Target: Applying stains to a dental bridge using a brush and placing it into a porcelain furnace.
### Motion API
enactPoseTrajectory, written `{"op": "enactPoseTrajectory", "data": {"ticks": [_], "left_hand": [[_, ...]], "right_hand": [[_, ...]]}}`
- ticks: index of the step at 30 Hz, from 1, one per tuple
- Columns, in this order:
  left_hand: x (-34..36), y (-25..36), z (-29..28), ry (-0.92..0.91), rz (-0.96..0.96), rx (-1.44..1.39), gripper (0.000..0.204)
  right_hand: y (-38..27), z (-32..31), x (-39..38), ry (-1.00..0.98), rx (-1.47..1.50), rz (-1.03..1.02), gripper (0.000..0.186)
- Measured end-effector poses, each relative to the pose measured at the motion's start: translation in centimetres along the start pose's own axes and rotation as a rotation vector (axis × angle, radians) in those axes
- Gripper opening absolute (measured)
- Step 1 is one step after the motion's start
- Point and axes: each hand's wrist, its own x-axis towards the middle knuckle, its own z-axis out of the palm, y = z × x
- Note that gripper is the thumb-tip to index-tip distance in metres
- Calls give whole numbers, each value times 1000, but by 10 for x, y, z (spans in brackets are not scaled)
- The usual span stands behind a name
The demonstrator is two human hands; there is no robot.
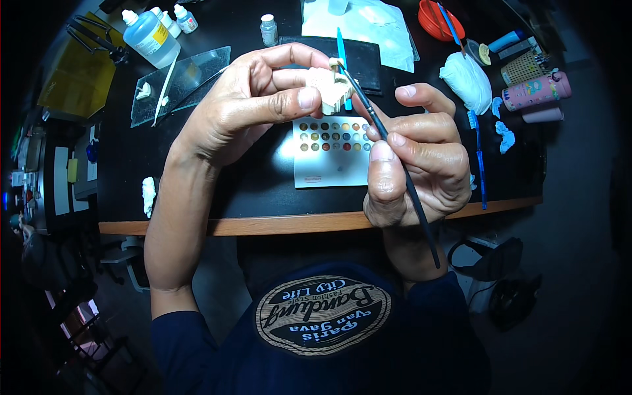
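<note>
My left hand grips a cream dental model between thumb and fingers near the top centre. A thin black brush lies in my right hand, pinched between thumb and fingers, its tip at the model’s upper part. Below the model, a white card carries rows of small coloured paint wells. Behind it a teal stick stands out against a dark mat.
Glass slab, bottles and small jar sit left and back. Plastic sheet, red bowl, white bag, blue brush, pink tumbler and crumpled tissues occupy the right. A wooden edge runs along the desk's front.
</note>
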Motion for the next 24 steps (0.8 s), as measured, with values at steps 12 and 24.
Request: {"op": "enactPoseTrajectory", "data": {"ticks": [12, 24], "left_hand": [[0, 3, -3, -14, -68, 21, 63], [3, -2, 1, -13, -22, -64, 55]], "right_hand": [[3, 6, -3, 67, 129, -1, 13], [3, -3, 1, -15, 17, -38, 26]]}}
